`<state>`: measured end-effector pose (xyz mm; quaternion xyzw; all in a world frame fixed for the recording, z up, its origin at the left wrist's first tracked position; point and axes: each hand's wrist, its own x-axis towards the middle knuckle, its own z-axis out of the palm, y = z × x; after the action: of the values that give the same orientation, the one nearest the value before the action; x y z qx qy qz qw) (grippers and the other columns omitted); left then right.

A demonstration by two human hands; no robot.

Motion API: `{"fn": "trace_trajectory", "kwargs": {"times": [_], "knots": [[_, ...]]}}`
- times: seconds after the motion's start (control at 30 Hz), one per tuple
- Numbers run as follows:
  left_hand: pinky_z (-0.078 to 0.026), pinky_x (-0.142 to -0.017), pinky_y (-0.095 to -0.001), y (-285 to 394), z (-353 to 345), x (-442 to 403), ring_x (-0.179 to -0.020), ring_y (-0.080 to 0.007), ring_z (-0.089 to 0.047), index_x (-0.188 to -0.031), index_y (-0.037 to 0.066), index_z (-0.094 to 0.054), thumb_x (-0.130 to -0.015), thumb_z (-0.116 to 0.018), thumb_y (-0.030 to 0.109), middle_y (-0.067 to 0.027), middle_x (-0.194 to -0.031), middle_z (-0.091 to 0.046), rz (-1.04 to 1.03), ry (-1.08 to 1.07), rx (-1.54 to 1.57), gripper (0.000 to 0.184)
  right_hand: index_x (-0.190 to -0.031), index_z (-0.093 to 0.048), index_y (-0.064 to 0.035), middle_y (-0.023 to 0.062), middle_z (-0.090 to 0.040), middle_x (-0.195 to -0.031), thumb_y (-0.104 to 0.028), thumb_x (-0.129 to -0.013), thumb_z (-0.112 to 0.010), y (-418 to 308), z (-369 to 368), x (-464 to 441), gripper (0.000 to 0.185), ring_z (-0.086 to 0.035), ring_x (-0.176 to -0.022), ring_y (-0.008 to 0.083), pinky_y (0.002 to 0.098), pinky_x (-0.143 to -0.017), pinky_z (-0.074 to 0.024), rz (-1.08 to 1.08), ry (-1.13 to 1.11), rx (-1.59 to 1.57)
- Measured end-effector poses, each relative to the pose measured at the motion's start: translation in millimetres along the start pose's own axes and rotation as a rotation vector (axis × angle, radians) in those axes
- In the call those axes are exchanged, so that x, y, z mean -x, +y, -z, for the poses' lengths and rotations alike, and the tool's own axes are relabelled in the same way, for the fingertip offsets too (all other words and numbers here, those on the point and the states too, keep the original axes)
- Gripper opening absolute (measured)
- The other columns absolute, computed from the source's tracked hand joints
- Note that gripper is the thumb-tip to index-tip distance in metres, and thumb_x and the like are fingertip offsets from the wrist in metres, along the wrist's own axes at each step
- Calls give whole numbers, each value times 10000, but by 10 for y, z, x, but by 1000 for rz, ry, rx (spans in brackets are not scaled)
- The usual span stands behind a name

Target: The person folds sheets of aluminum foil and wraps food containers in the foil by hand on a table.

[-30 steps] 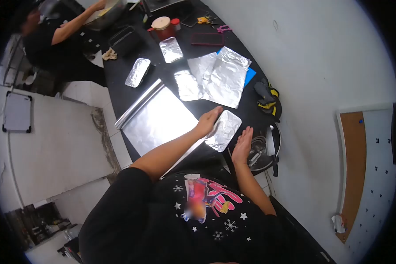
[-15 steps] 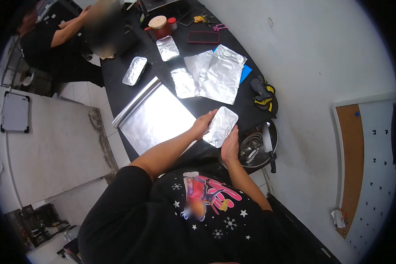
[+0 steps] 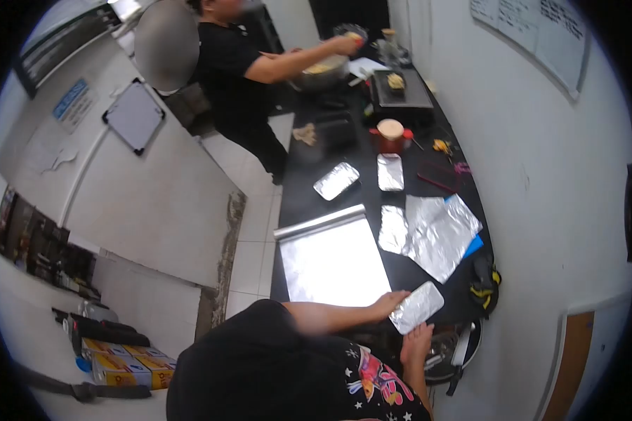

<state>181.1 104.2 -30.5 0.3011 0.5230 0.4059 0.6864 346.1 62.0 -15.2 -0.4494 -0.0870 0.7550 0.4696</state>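
Observation:
A foil-wrapped rectangular container (image 3: 418, 307) is held low over the near end of the black table. My left hand (image 3: 389, 304) grips its left end, and my right hand (image 3: 417, 341) supports it from the near side. Left of it lies an unrolled sheet of aluminium foil (image 3: 333, 265), its roll (image 3: 323, 223) at the far end. Beyond my hands are loose, creased foil sheets (image 3: 444, 235) on something blue, with a smaller foil piece (image 3: 393, 229) beside them. Two more foil-wrapped containers, one slanted (image 3: 337, 181) and one straight (image 3: 390, 172), lie farther up.
A co-worker (image 3: 242, 77) in black works over a large metal bowl (image 3: 321, 74) at the far left. A scale (image 3: 402, 97), a red pot (image 3: 390, 138) and a phone (image 3: 439, 177) are on the table (image 3: 309, 189). A knife (image 3: 462, 351) lies over a pot by my right hand.
My head view has swung left and up, showing the co-worker, bowl and scale. Both hands still hold the wrapped container, now seen lower and farther right.

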Motion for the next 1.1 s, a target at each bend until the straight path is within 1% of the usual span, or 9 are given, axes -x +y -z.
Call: {"fn": "trace_trajectory", "kwargs": {"times": [0.1, 0.2, 0.3, 0.33, 0.53, 0.67, 0.77, 0.87, 1.1], "knots": [[-376, -975, -298, 147, -28, 62, -1123, -163, -506, -1275, 17, -503, -990, -340, 353, -95, -1217, -565, 16, -30, -51, 470, -1427, -161, 18, 143, -203, -1491, -582, -914, -350, -30, -110, 33, 811, -223, -1370, 263, 368, -1110, -182, -25, 17, 88], [-382, -975, -309, 112, -9, 3, -1115, -208, -532, -1265, -3, -500, -984, -338, 346, -126, -1202, -580, -135, -70, -282, 476, -1407, -204, 25, 142, -270, -1463, -575, -915, -355, 21, -19, -31, 791, -261, -1354, 260, 390, -1100, -200, -34, -40, 179], [-392, -973, -340, 101, 89, -106, -1098, -282, -549, -1256, -11, -499, -972, -351, 306, -171, -1194, -579, -293, 68, -740, 451, -1361, -270, 38, 187, -352, -1400, -562, -917, -369, -8, 36, 3, 753, -371, -1286, 311, 419, -1039, -311, 22, 77, 271], [-397, -970, -373, 259, 92, -25, -1077, -341, -548, -1231, -14, -516, -945, -401, 250, -211, -1197, -562, -294, 83, -733, 406, -1363, -255, 45, 210, -363, -1382, -562, -918, -365, -53, 55, 42, 761, -397, -1258, 336, 431, -1015, -342, -38, 108, 275], [-378, -979, -403, 503, -15, -128, -1138, -344, -481, -1220, -7, -513, -875, -516, 127, -193, -1254, -517, -648, 3, -925, 371, -1405, -91, 68, 313, -330, -1361, -610, -901, -327, -122, 100, 85, 878, -431, -1202, 435, 467, -970, -406, -380, 128, 46], [-378, -969, -427, 789, -232, -303, -1185, -336, -432, -1211, 52, -532, -852, -558, 156, -160, -1308, -454, -918, -279, -1113, 375, -1396, -45, 95, 322, -321, -1364, -617, -906, -281, -94, 107, 58, 896, -423, -1207, 449, 480, -989, -399, -471, 156, -99], [-382, -949, -456, 892, -414, -231, -1203, -359, -397, -1205, 143, -556, -812, -613, 269, -163, -1346, -397, -962, -298, -1289, 416, -1385, -52, 116, 322, -292, -1383, -628, -904, -255, -57, 168, 64, 909, -391, -1234, 453, 490, -1014, -374, -523, 141, -192], [-400, -911, -491, 902, -559, -157, -1195, -384, -379, -1199, 230, -563, -758, -656, 374, -170, -1350, -368, -786, -270, -1408, 474, -1372, -68, 141, 316, -276, -1396, -645, -896, -253, -68, 128, 91, 937, -353, -1262, 450, 491, -1035, -347, -573, 106, -278], [-483, -778, -471, 780, -696, -190, -1114, -367, -429, -1165, 231, -580, -711, -694, 380, -170, -1244, -408, -553, -160, -1461, 491, -1340, -154, 164, 319, -299, -1376, -657, -887, -275, -8, 36, 47, 946, -337, -1270, 449, 495, -1053, -319, -512, 60, -287]]}}
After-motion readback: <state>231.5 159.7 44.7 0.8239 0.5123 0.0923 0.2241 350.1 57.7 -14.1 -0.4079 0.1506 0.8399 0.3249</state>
